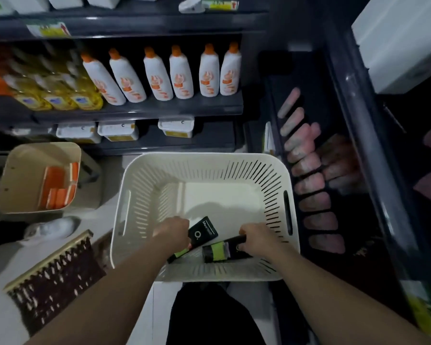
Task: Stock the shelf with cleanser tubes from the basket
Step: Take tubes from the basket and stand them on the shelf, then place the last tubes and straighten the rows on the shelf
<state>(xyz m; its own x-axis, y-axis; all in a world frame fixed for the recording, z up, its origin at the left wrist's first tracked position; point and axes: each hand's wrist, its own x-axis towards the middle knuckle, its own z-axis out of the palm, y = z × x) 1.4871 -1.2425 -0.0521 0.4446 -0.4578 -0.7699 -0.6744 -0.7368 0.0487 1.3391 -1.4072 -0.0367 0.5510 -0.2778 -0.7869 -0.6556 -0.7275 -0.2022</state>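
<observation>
A dark shelf (159, 109) stands across the upper part of the frame, with white bottles (157, 75) in a row on it. Below it, in the centre, a white basket (202, 158) sits on the pale floor (102, 212). Both hands are inside the basket, at its lower part. The left hand (173, 232) grasps a black tube (202, 234) that lies on the basket bottom. The right hand (256, 239) grasps a second tube (222, 252), black with a green band, just beside the first. At the right of the frame, pink tubes (311, 185) lie in a row on another shelf.
</observation>
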